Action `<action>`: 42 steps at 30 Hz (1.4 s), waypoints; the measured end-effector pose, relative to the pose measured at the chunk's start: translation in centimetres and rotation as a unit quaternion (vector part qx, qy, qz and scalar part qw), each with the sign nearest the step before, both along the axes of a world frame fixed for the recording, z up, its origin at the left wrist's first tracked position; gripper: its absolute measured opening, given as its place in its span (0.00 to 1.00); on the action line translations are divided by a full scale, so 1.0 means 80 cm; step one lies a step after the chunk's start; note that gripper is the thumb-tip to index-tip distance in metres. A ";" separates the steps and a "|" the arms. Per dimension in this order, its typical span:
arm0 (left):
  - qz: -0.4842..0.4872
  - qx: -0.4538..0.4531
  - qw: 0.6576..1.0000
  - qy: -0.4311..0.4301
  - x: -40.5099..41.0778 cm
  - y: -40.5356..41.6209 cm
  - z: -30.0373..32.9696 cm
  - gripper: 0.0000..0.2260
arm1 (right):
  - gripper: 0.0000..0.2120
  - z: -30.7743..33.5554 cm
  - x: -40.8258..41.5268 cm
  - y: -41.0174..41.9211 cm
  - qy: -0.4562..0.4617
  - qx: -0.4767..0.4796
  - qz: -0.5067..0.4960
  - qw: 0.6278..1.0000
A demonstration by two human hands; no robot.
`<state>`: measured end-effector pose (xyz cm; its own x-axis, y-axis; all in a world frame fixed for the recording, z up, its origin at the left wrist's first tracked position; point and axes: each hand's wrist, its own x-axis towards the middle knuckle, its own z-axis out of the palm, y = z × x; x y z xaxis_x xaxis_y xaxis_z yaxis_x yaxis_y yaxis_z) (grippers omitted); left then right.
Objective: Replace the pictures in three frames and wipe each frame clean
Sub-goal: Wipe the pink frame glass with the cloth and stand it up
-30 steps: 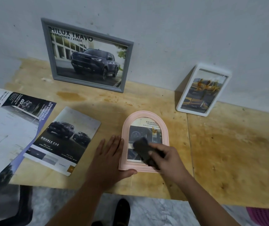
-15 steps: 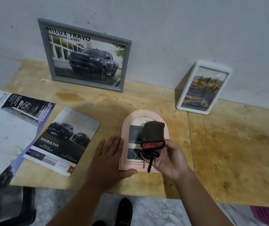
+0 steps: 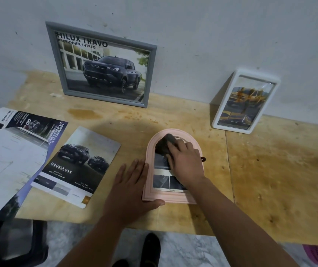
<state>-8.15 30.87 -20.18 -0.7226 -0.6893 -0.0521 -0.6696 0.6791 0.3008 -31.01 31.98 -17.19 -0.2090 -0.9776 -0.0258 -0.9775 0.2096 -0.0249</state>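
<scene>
half a second back the right hand (image 3: 186,160) had the dark cloth (image 3: 165,145) lifted and bunched over the middle of the pink arched frame (image 3: 173,198); now the cloth is pressed flat on the glass up under the arch, near the top left of the opening. so the wipe has gone from a pause to a stroke, and it looks like the upper part of this frame is being cleaned, with the lower panes of the picture uncovered below the hand.

the pink arched frame lies face up on the counter (image 3: 269,170), near its front edge. the right hand's fingers (image 3: 175,146) are held close together, curled over the cloth and pushing it down, the cloth poking out ahead of the fingertips. a small dark loop (image 3: 203,159) sticks out at the frame's right edge.

the left hand (image 3: 130,186) lies flat just beside the frame's left side, fingers spread a little, thumb along the bottom edge, bracing it.

the grey frame (image 3: 58,60) and white frame (image 3: 219,112) lean on the wall behind, each with a picture in; to my eye this one may be the last to wipe.
</scene>
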 end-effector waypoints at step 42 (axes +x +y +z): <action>0.001 -0.001 1.000 -0.004 0.000 -0.002 -0.004 0.52 | 0.16 0.015 -0.032 -0.009 -0.092 -0.051 0.034 0.994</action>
